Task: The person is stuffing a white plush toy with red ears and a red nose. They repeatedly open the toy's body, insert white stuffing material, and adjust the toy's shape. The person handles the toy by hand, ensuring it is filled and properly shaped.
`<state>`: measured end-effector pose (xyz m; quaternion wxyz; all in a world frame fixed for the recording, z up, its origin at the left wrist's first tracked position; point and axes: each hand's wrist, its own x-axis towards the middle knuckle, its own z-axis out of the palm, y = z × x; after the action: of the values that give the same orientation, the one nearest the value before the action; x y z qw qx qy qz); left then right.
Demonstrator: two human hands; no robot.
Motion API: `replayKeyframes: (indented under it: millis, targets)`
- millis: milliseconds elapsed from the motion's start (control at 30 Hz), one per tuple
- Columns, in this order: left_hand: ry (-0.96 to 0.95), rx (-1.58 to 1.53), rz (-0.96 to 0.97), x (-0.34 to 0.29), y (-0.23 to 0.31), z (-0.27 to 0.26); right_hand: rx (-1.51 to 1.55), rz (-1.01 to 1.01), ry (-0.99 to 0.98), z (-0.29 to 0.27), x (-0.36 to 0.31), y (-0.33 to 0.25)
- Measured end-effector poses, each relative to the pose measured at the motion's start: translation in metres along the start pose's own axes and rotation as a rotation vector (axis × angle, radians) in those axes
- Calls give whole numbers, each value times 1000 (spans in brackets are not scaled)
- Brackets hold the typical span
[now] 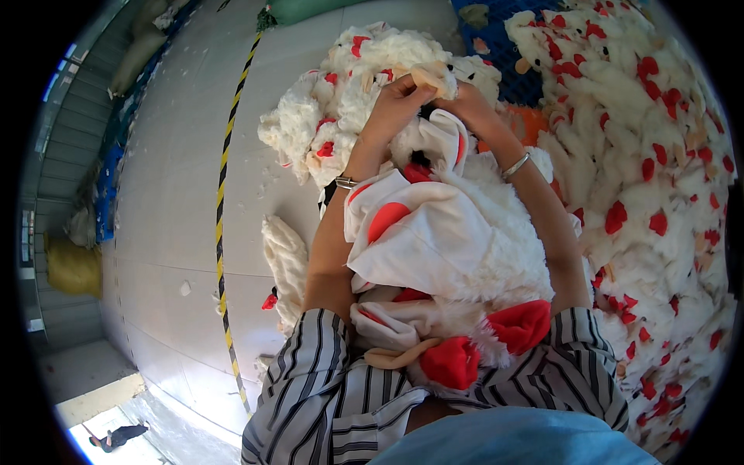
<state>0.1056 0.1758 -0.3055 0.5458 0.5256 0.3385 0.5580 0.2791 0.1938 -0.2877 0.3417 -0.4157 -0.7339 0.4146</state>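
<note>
My left hand [397, 107] pinches a small beige fabric piece [434, 77] in front of me. My right hand [467, 103] meets it from the other side, its fingers closed at the edge of the same piece. Below my hands, between my forearms, a pile of unstuffed white plush skins [434, 232] lies on my lap, with smooth white and red patches. Near my body are red fabric ends [452, 363] and a beige strip [399, 355]. My fingertips are partly hidden behind the cloth.
White plush skins with red parts form a heap [349, 77] ahead and a large pile [635, 194] on the right. A dark blue plastic crate [511, 62] stands between them. Black-and-yellow tape [225, 201] crosses the grey floor. A yellow sack [74, 265] sits far left; a person [120, 436] appears lower left.
</note>
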Motion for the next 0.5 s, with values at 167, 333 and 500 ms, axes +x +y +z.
replayKeyframes:
  millis: [167, 333, 500]
  targets:
    - [32, 107, -71, -2, 0, -8, -92, -162, 162, 20, -3, -9]
    - [65, 17, -42, -2, 7, -8, 127, -92, -46, 13, 6, -1]
    - [-127, 86, -165, -5, -1, -24, 366, 7, 202, -15, 5, -9]
